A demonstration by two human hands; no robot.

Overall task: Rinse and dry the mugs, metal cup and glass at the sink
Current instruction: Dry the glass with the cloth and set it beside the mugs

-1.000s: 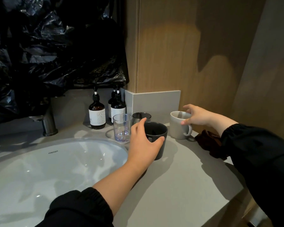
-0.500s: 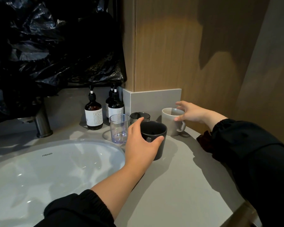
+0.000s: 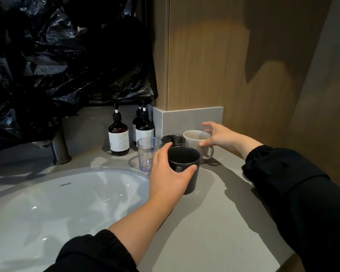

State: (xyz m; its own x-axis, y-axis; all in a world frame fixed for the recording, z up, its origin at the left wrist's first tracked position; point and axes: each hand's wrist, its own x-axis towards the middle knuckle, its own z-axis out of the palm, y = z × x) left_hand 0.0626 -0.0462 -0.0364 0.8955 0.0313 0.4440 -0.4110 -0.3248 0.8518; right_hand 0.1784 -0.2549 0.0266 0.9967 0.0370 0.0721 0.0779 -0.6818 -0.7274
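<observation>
Left hand (image 3: 168, 171) grip wrapped round dark mug (image 3: 184, 165), right hand (image 3: 217, 137) loosely open at pale mug (image 3: 197, 143); lift straight, w/ care near glass (image 3: 148, 156)

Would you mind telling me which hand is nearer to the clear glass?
Left. The left hand wraps the dark mug right beside the glass; the right hand is at the white mug, farther off to the right.

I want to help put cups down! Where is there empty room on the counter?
The bare counter in front of the dark mug, between the sink and the right sleeve, is free. The back corner is crowded: glass, metal cup, white mug and bottles.
</observation>
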